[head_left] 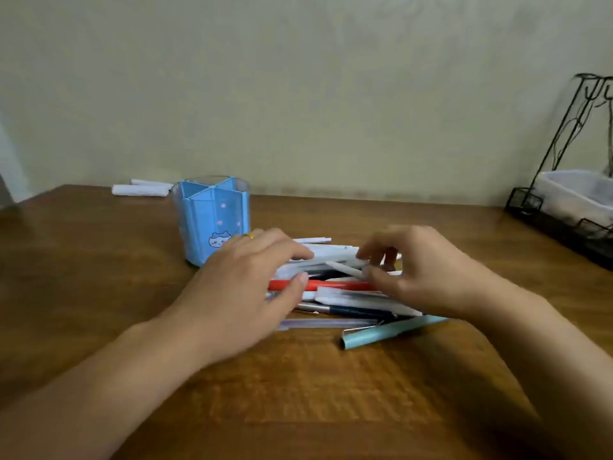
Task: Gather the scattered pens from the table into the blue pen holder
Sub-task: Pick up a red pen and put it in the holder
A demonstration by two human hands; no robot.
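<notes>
Wooden table (99, 293), brown, against a pale wall. Blue pen holder (212, 220), upright, divided into compartments, cat face printed low on its front, standing left of centre. Pile of pens (335, 293) just right of the holder, mostly white, lying roughly crosswise; includes a red pen (326, 285), a dark pen (358, 312) and a teal pen (388, 332) at the near edge. Left hand (245, 290), gold ring on one finger, fingers spread over the pile's left end. Right hand (414, 273) at the pile's right end, fingertips pinching a white pen (345, 269). White rolled items (139, 189) at the far edge. Black wire rack (570, 180) holding a white tray (577, 190), far right
</notes>
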